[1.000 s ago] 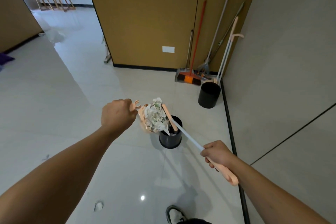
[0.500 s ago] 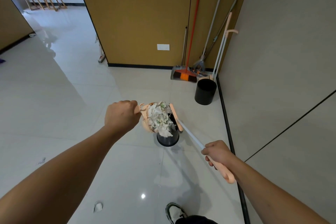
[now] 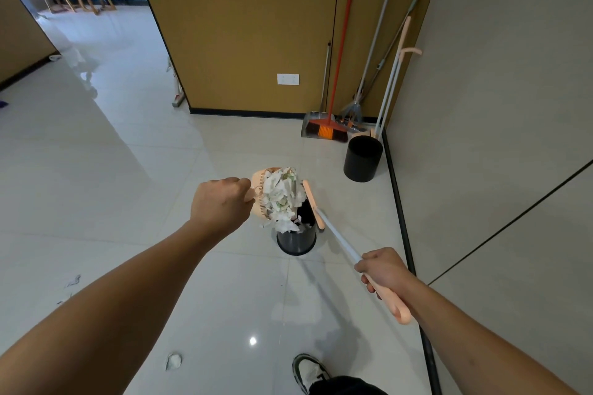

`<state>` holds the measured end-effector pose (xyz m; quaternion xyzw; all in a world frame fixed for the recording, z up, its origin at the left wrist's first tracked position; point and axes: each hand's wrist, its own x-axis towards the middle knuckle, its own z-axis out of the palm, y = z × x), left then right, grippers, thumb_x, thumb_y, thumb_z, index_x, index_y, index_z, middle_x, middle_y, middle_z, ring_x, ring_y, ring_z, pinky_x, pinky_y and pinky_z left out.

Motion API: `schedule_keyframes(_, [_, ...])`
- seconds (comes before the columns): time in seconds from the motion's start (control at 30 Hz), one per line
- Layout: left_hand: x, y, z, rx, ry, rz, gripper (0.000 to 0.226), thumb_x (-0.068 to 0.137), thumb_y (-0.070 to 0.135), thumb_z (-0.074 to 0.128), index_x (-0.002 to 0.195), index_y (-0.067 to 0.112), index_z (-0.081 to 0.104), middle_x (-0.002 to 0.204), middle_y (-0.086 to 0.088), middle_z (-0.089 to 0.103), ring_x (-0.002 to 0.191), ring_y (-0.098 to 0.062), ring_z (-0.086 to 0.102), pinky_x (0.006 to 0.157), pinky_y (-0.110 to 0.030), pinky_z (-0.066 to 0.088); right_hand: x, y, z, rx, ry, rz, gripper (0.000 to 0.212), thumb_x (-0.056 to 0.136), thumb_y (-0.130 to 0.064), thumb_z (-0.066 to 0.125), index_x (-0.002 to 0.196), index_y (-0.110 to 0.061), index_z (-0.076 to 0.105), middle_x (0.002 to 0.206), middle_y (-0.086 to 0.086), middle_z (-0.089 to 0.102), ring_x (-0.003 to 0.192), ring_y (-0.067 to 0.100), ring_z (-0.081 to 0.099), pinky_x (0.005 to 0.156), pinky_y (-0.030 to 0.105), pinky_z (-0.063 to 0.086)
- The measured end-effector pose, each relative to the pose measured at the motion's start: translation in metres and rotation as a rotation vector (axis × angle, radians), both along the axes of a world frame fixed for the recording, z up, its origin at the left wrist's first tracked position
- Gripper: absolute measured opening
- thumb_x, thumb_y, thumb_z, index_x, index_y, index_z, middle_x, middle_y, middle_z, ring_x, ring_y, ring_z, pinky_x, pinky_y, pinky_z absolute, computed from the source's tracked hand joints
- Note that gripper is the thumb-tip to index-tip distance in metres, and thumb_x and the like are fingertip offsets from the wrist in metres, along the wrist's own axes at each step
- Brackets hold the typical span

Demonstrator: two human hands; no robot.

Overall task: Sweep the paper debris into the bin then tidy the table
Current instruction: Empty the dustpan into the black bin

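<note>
One head-worn wide-angle view looks forward and steeply down at the floor (image 3: 128,170), forearms entering from the lower corners, walls across the upper frame.

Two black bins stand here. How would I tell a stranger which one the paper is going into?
From the corner where the brooms lean, come toward the person. It is the nearer black bin, out on open floor, with the peach dustpan of paper scraps tipped over it; the other bin sits by the wall.

I see the peach plastic dustpan (image 3: 258,192) heaped with white paper scraps (image 3: 282,199) mid-frame, directly over the near black round bin (image 3: 296,239); another black bin (image 3: 363,159) stands upper right.
</note>
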<state>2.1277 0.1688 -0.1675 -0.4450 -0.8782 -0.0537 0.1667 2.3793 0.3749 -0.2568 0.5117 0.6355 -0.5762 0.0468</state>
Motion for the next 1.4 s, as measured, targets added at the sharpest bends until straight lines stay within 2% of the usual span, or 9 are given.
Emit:
schedule_keyframes(0.1, [0.001, 0.004, -0.001, 0.017, -0.007, 0.002, 0.039, 0.067, 0.007, 0.077, 0.051, 0.009, 0.041, 0.043, -0.005, 0.038, 0.037, -0.027, 0.022, 0.043, -0.021, 0.02, -0.001, -0.001, -0.001, -0.013, 0.005, -0.013, 0.011, 0.081, -0.003, 0.067, 0.092, 0.0, 0.068, 0.059, 0.012, 0.057, 0.038, 0.02, 0.046, 0.038, 0.017, 0.036])
schedule_keyframes(0.2, [0.001, 0.008, -0.003, -0.002, -0.013, -0.015, 0.04, 0.068, 0.008, 0.076, 0.051, 0.011, 0.04, 0.043, -0.004, 0.038, 0.037, -0.026, 0.023, 0.043, -0.02, 0.016, -0.001, -0.002, 0.001, -0.024, 0.01, -0.024, 0.006, 0.082, -0.003, 0.066, 0.088, -0.005, 0.066, 0.062, 0.013, 0.057, 0.036, 0.018, 0.047, 0.037, 0.017, 0.037])
schedule_keyframes(0.3, [0.005, 0.01, -0.008, -0.061, -0.016, -0.06, 0.042, 0.07, 0.011, 0.077, 0.054, 0.013, 0.039, 0.044, -0.002, 0.038, 0.035, -0.024, 0.025, 0.042, -0.019, 0.017, -0.001, -0.003, 0.001, -0.033, 0.016, -0.032, 0.004, 0.083, -0.002, 0.066, 0.086, -0.004, 0.065, 0.062, 0.013, 0.056, 0.036, 0.017, 0.047, 0.038, 0.017, 0.037])
schedule_keyframes(0.43, [0.012, 0.007, -0.022, -0.148, -0.028, -0.142, 0.036, 0.067, 0.015, 0.085, 0.056, 0.011, 0.051, 0.045, -0.001, 0.042, 0.035, -0.022, 0.027, 0.043, -0.018, 0.018, -0.001, -0.004, 0.001, -0.049, 0.025, -0.049, 0.009, 0.083, 0.001, 0.065, 0.08, -0.006, 0.061, 0.063, 0.014, 0.055, 0.034, 0.017, 0.046, 0.036, 0.016, 0.036])
schedule_keyframes(0.6, [0.012, 0.004, -0.031, -0.148, -0.039, -0.135, 0.036, 0.066, 0.014, 0.086, 0.056, 0.01, 0.051, 0.044, -0.001, 0.042, 0.031, -0.026, 0.036, 0.044, -0.017, 0.018, 0.002, 0.0, 0.001, -0.048, 0.01, -0.043, 0.012, 0.082, 0.004, 0.063, 0.074, -0.004, 0.06, 0.063, 0.012, 0.053, 0.031, 0.014, 0.045, 0.036, 0.015, 0.035])
schedule_keyframes(1.03, [0.004, 0.003, -0.015, -0.158, 0.027, -0.195, 0.034, 0.061, 0.004, 0.083, 0.054, 0.01, 0.05, 0.044, -0.003, 0.043, 0.031, -0.028, 0.038, 0.042, -0.018, 0.022, 0.0, -0.004, 0.001, -0.057, 0.01, -0.054, 0.008, 0.082, 0.004, 0.063, 0.078, -0.003, 0.062, 0.064, 0.013, 0.053, 0.033, 0.015, 0.045, 0.035, 0.016, 0.035])
schedule_keyframes(1.27, [0.005, 0.002, -0.013, -0.233, 0.073, -0.289, 0.029, 0.061, 0.008, 0.084, 0.058, 0.012, 0.055, 0.047, 0.0, 0.048, 0.033, -0.024, 0.041, 0.044, -0.019, 0.02, -0.001, -0.007, 0.001, -0.051, 0.015, -0.063, 0.011, 0.083, 0.004, 0.063, 0.077, -0.004, 0.058, 0.065, 0.014, 0.052, 0.032, 0.015, 0.045, 0.035, 0.016, 0.035])
schedule_keyframes(1.4, [0.009, -0.003, -0.02, -0.29, 0.111, -0.336, 0.024, 0.062, 0.007, 0.081, 0.059, 0.015, 0.059, 0.049, 0.0, 0.048, 0.038, -0.023, 0.044, 0.049, -0.024, 0.024, 0.0, -0.007, 0.001, -0.057, 0.029, -0.075, 0.01, 0.082, 0.005, 0.062, 0.079, -0.003, 0.058, 0.066, 0.015, 0.053, 0.032, 0.015, 0.045, 0.036, 0.016, 0.036])
